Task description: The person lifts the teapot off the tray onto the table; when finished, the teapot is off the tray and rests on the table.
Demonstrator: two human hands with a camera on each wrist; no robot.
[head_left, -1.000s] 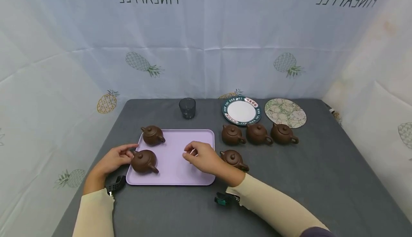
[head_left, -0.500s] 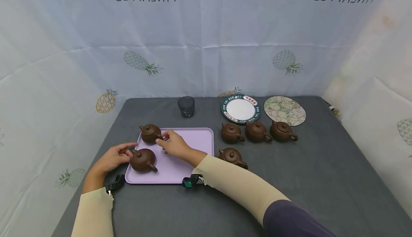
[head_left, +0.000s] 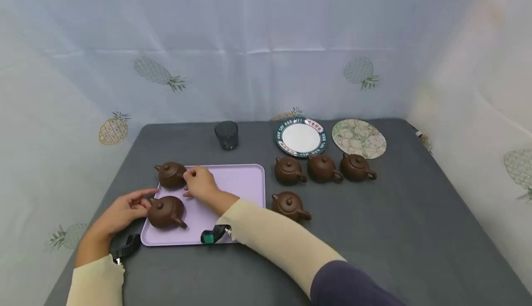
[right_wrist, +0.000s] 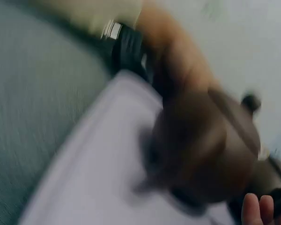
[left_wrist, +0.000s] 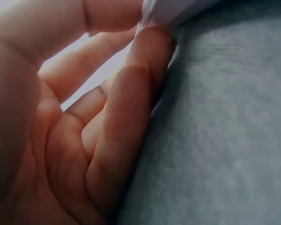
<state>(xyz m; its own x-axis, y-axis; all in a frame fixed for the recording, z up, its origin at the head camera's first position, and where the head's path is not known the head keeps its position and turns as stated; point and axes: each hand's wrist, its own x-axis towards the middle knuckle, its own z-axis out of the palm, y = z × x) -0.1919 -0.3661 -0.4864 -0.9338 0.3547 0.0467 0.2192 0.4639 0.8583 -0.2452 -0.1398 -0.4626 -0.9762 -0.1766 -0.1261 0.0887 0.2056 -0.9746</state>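
Observation:
In the head view, my right hand [head_left: 201,186] pinches the handle of a brown clay teapot [head_left: 169,174] at the far left corner of the lilac tray [head_left: 232,179]. Its fingers cover that handle. My left hand [head_left: 118,216] is at the tray's left rim, forefinger stretched along the edge and the other fingers curled against it. A second brown teapot [head_left: 165,212] sits on the tray close beside these fingers, its handle towards the front right. The left wrist view has curled fingers [left_wrist: 126,103] up against the rim. Blurred in the right wrist view is the nearer teapot [right_wrist: 201,145].
Right of the tray, three brown teapots [head_left: 324,168] stand in a row, with another teapot [head_left: 288,204] in front. A dark glass [head_left: 227,135], a green-rimmed plate [head_left: 301,137] and a round patterned mat [head_left: 359,138] are along the back. Patterned cloth [head_left: 249,79] hangs around the table.
My right hand has moved left and back across the tray to the far teapot's handle. My left hand stays at the rim. The head view has shifted slightly.

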